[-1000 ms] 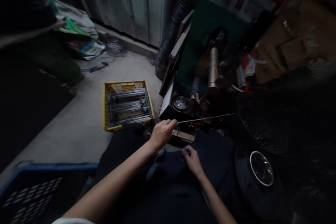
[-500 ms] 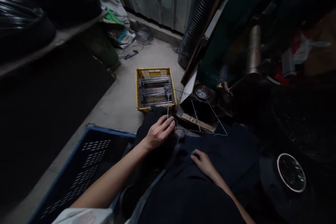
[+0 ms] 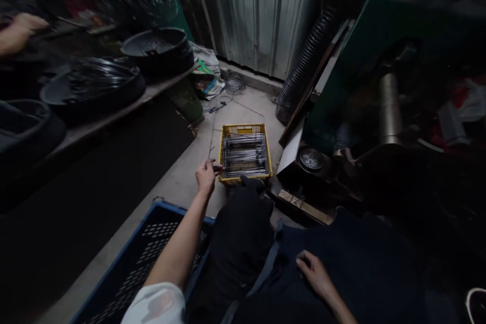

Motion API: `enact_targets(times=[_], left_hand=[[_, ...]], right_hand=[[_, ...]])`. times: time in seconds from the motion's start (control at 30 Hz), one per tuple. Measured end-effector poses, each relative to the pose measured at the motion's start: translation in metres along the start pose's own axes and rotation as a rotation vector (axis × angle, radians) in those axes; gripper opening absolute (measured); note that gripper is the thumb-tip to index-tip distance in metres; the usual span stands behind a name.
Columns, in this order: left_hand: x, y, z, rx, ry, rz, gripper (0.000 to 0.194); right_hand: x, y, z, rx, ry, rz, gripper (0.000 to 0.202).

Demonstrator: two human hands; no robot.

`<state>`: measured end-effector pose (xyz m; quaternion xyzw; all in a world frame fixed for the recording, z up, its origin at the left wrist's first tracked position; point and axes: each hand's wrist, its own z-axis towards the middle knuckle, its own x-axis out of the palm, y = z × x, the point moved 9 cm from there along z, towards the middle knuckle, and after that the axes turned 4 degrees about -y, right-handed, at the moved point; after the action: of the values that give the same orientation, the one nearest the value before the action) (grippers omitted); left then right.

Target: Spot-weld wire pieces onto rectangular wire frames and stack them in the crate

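Note:
My left hand reaches out at the near left corner of the yellow crate, thumb and fingers pinched on a thin bent wire frame. Its wires stretch forward over the floor and the crate's far side, faint and partly lost against the grey. Inside the yellow crate lie several similar metal wire pieces in rows. My right hand rests on the dark cloth over my lap, fingers curled; what they may hold is hidden.
A blue crate stands at my lower left. Dark round pans sit on a shelf at left, where another person's hand shows. At right are a bowl of small metal bits, a wooden strip and a green machine.
My left hand has carried the wire frame from above my lap forward and left to the yellow crate. My right hand stays on my lap. The view has tilted up and left.

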<state>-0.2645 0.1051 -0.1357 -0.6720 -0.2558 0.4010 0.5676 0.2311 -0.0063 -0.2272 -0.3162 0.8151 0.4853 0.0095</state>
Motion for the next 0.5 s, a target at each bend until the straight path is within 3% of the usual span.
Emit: enact_targets(times=[0.13, 0.27, 0.4, 0.5], left_hand=[[0.022, 0.045, 0.025, -0.175, -0.064, -0.18, 0.037], [0.041, 0.076, 0.048, -0.283, -0.076, -0.264, 0.035], [0.056, 0.102, 0.062, -0.369, -0.045, -0.249, 0.034], [0.063, 0.124, 0.059, -0.439, 0.03, -0.17, 0.03]], right_hand=[[-0.002, -0.006, 0.004, 0.026, -0.039, 0.013, 0.034], [-0.006, -0.014, 0.007, 0.087, -0.077, 0.061, 0.038], [-0.009, -0.022, 0.009, 0.128, -0.092, 0.073, 0.037], [-0.009, -0.026, 0.01, 0.141, -0.081, 0.065, 0.036]])
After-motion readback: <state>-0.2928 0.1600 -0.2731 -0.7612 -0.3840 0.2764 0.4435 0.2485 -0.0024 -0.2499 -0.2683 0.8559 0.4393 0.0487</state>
